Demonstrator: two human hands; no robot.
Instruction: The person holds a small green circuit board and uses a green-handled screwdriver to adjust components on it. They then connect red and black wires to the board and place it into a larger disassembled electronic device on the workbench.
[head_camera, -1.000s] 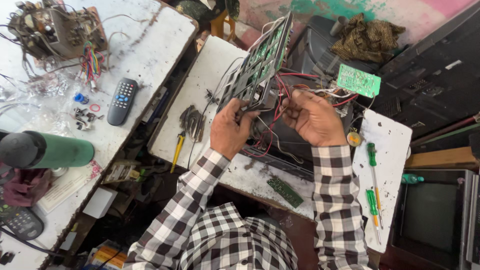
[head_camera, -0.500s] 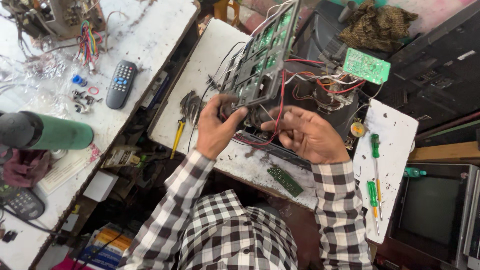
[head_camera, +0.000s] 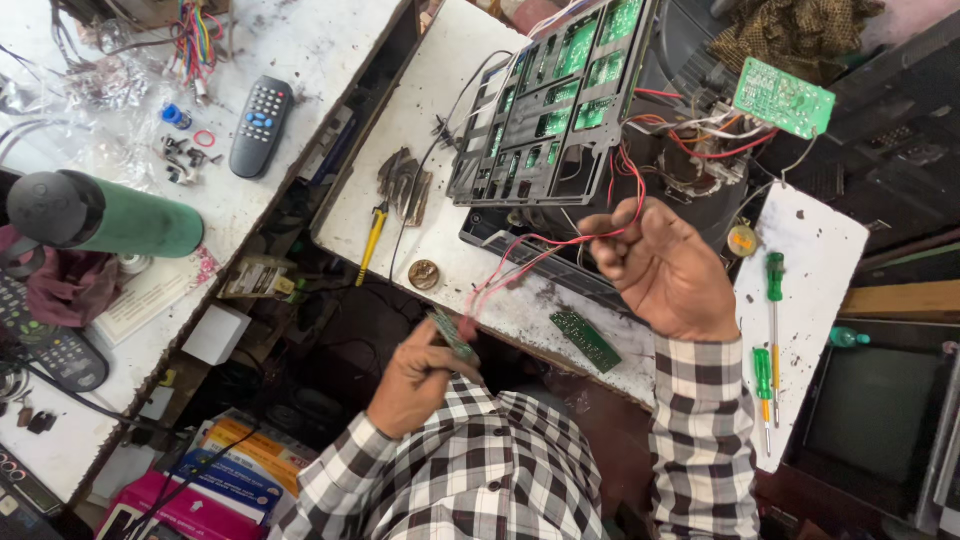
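Head view: red wires run between both hands — left, right.

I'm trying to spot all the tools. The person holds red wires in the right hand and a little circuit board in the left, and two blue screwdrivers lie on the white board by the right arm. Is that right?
Nearly. The head view shows the two screwdrivers are green, not blue. The right hand does hold the red wires, and the left hand the little circuit board.

White bench: chassis frame, yellow screwdriver, coin, small green board.
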